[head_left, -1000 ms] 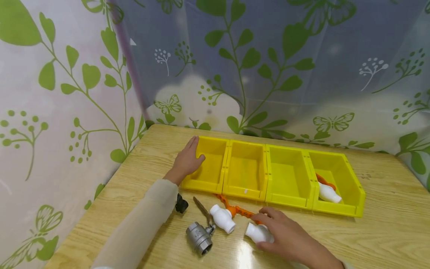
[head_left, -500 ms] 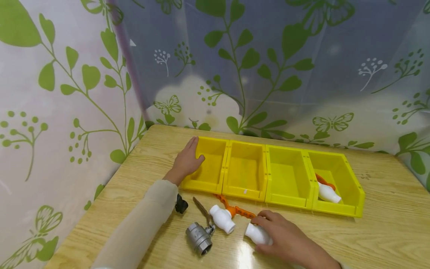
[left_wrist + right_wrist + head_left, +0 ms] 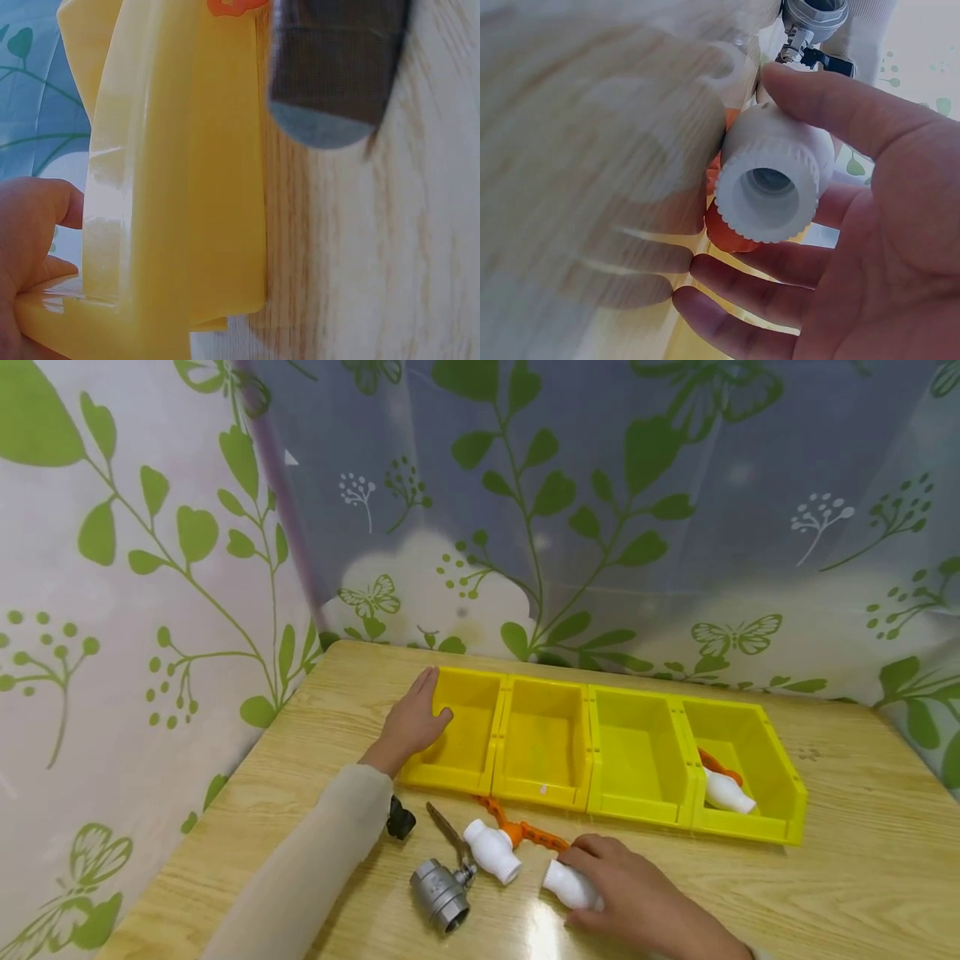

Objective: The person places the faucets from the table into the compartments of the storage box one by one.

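My left hand (image 3: 411, 724) holds the left wall of the leftmost yellow bin (image 3: 467, 777), thumb inside and fingers along the outer side. The left wrist view shows the hand at the bin's edge (image 3: 112, 225). At the front right, my right hand (image 3: 633, 893) has its thumb and fingers around a white plastic ball valve (image 3: 568, 885) lying on the table. In the right wrist view, the thumb lies against the valve's white body (image 3: 772, 187), with its orange handle (image 3: 724, 229) beneath. Beside it lies a second white ball valve (image 3: 492, 852) with an orange handle (image 3: 543, 837).
A metal ball valve (image 3: 440, 893) with a brownish lever lies front left of the white ones. A black piece (image 3: 401, 819) sits near my left sleeve. In the rightmost yellow bin (image 3: 787, 831) rests another white valve (image 3: 727, 791). A patterned cloth (image 3: 585, 543) hangs behind the table.
My right fingers have closed in a little over the white ball valve, covering the orange bit seen earlier. The head view has shifted slightly. My left hand stays on the bin.
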`<state>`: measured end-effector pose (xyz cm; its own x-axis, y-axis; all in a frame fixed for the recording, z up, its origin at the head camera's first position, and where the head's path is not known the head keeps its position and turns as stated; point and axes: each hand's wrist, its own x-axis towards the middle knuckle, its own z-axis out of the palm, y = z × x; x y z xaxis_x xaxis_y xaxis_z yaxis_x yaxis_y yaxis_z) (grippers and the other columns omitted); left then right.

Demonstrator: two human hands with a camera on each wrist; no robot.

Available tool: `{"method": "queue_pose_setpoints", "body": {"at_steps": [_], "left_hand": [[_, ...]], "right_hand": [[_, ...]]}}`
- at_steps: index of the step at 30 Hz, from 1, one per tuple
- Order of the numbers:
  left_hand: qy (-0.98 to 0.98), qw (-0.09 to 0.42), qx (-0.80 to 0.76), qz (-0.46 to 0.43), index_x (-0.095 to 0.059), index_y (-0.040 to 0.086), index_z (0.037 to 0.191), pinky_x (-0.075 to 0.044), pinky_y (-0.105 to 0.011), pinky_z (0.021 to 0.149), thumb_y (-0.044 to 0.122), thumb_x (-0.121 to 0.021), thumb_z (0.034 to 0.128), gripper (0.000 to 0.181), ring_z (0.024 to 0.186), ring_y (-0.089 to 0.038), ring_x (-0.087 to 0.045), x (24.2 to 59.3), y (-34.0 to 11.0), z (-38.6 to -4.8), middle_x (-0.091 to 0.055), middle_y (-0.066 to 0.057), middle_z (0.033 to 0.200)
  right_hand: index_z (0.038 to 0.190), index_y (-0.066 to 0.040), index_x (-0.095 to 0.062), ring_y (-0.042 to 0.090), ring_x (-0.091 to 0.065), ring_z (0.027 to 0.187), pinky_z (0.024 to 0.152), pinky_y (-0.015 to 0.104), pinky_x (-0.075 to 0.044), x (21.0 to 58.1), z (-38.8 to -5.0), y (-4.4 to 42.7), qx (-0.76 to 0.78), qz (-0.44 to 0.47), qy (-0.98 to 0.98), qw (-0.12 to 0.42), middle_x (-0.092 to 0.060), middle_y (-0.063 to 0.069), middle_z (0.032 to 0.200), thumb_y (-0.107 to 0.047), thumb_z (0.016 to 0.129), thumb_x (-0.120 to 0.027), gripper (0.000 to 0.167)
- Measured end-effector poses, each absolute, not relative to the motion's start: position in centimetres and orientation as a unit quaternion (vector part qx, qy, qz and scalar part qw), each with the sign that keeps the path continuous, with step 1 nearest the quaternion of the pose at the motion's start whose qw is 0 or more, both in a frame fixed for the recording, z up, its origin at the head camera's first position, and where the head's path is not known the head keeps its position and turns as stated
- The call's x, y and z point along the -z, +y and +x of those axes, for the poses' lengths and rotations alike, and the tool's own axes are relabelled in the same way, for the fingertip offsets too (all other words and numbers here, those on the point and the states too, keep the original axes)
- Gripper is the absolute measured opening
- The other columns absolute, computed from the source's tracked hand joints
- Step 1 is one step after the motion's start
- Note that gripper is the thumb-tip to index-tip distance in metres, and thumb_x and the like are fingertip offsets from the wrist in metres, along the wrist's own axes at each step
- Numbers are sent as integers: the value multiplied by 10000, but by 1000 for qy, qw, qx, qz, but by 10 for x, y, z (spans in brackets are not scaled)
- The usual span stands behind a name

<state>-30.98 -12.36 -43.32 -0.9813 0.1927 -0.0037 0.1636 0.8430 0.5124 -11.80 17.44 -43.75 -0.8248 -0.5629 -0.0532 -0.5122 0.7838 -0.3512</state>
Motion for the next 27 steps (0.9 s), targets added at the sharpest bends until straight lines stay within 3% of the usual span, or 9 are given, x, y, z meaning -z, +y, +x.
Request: {"method": "queue_pose_setpoints", "body": {"at_steps": [8,27], "left_hand": [[959,24,-264,95,-110,53,1565,-292,-508,1104,253,-510,984,733,1411,-340,-301,432,-123,-308,-85,-100,1628],[959,32,-264,95,-97,66,1568,-285,-505,1108,257,-507,988,736,1425,-341,-270,432,-124,-309,-83,-101,1628]], "right_hand": [[1213,-91,-629,306,-546,1121,847,497,-480,437,-117,173,161,-288,941,71,-561,105,1258,-324,744,-828,560],[1169,-102,-634,259,-541,1070,816,422,-492,440,-117,171,156,-288,943,63,-569,46,1197,-250,722,-839,514]]}}
